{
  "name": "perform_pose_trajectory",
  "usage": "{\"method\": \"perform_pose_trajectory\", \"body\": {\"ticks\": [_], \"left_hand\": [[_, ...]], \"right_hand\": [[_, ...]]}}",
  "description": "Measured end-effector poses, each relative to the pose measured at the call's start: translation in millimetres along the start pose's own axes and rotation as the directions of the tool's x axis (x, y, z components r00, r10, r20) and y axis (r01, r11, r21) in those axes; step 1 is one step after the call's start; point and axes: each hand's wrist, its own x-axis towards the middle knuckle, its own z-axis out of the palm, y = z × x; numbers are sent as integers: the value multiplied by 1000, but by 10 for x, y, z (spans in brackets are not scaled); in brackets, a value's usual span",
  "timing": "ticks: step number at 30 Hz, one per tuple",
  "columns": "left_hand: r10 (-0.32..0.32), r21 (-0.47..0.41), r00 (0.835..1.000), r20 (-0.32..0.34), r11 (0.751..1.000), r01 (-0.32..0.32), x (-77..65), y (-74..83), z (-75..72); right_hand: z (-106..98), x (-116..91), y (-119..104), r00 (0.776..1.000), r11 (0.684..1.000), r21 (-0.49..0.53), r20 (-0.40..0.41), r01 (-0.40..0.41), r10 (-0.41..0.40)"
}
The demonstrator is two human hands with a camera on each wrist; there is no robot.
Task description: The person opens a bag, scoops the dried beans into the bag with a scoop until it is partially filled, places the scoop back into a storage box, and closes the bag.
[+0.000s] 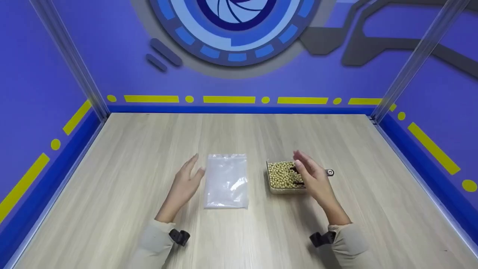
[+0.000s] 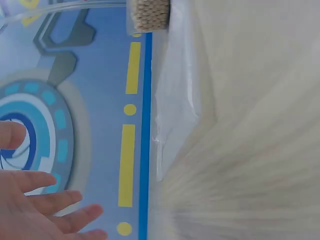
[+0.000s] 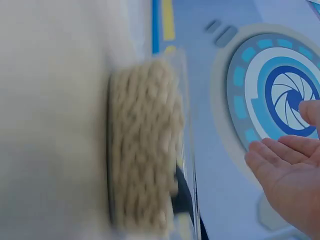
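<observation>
A clear plastic bag [image 1: 226,183] lies flat on the table, its top edge toward the back wall. My left hand [image 1: 185,183] hovers just left of it, fingers extended and holding nothing; the left wrist view shows that hand [image 2: 50,205] with its fingers spread. To the bag's right stands a clear box [image 1: 287,191] full of round yellowish beans [image 1: 281,175]. A black utensil [image 1: 330,172] rests in the beans, its handle end past the box's right side. Over that side is my right hand [image 1: 314,179], fingers straight and partly hiding the utensil.
The light wood table [image 1: 239,134] meets a blue printed back wall [image 1: 239,86] and side walls with metal posts [image 1: 418,59] at the corners. Each sleeve carries a black wrist camera, the left one [image 1: 180,237] and the right one [image 1: 322,239].
</observation>
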Motion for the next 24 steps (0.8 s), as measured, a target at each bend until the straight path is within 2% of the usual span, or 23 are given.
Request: {"method": "perform_pose_trajectory", "body": {"ticks": [3, 7, 13, 19, 22, 24], "left_hand": [[-50, -118, 999, -6, 992, 49, 62, -41, -36], [-110, -233, 994, 1, 967, 107, 132, -88, -73], [-180, -363, 982, 55, 913, 188, 182, -167, -93], [-227, -367, 970, 88, 898, 243, 252, -213, -55], [-238, -361, 965, 109, 895, 261, 294, -246, -42], [-247, -357, 961, 121, 893, 274, 321, -272, -36]], "right_hand": [[89, 59, -44, 995, 976, 194, 39, -94, 88], [250, 128, -65, 983, 904, 386, 97, -183, 158], [555, 192, -76, 964, 838, 477, 148, -265, 221], [861, 225, -81, 955, 778, 554, 158, -297, 252], [989, 233, -81, 948, 757, 571, 161, -317, 275], [1066, 241, -78, 945, 759, 565, 160, -324, 285]]}}
